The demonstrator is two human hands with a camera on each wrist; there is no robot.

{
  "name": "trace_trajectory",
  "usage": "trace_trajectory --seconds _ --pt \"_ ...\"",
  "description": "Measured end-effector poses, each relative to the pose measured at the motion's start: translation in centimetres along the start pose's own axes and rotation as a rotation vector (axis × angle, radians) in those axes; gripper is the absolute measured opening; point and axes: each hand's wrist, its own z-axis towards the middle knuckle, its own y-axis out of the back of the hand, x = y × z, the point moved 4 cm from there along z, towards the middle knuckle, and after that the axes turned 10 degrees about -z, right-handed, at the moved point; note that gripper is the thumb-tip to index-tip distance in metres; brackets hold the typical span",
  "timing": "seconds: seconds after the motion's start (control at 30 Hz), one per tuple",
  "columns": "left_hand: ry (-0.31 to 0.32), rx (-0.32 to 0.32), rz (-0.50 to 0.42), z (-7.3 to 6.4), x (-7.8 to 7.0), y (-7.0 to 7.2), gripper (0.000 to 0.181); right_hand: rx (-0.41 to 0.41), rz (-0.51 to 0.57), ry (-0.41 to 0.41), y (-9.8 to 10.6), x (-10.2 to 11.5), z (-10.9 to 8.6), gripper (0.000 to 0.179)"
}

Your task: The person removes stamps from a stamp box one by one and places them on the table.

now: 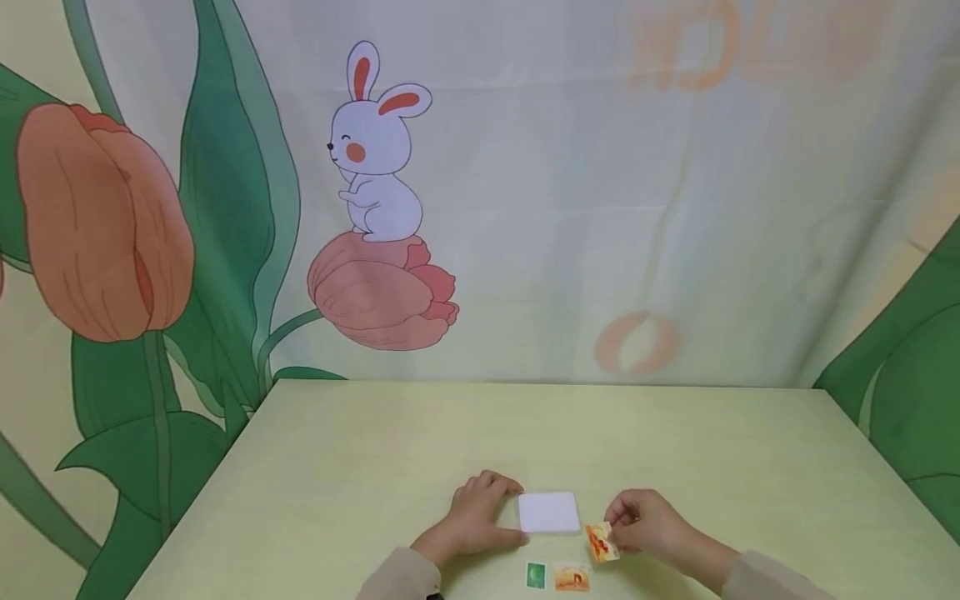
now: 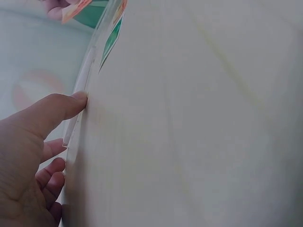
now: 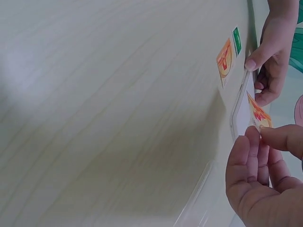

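Note:
A flat white rectangular slab with a clear rim (image 1: 549,512) lies on the table. My left hand (image 1: 480,517) holds it at its left side, thumb at the near corner and a finger at the far one. Between thumb and fingertips, my right hand (image 1: 651,525) pinches an orange-and-yellow picture stamp (image 1: 601,543), tilted beside the slab's right edge. Nearer to me, a green stamp (image 1: 536,575) with a white border and a second orange stamp (image 1: 572,579) lie side by side. The right wrist view shows the held stamp (image 3: 258,112) partly covered by the fingertips.
A clear plastic piece (image 3: 196,196) lies on the table under the right hand, seen only in the right wrist view. The pale wooden-looking table (image 1: 337,467) ends at a hanging cloth (image 1: 525,208) printed with tulips and a rabbit.

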Motion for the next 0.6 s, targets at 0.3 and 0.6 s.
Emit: trace_trajectory --seconds 0.3,0.6 --pt "0.001 -0.007 -0.006 0.0 -0.1 -0.2 0.06 0.074 0.004 0.052 0.7 -1.0 -0.5 0.013" --pt "-0.008 -0.006 0.002 0.0 -0.4 0.0 0.06 0.148 -0.027 0.044 0.4 -1.5 -1.1 0.012"
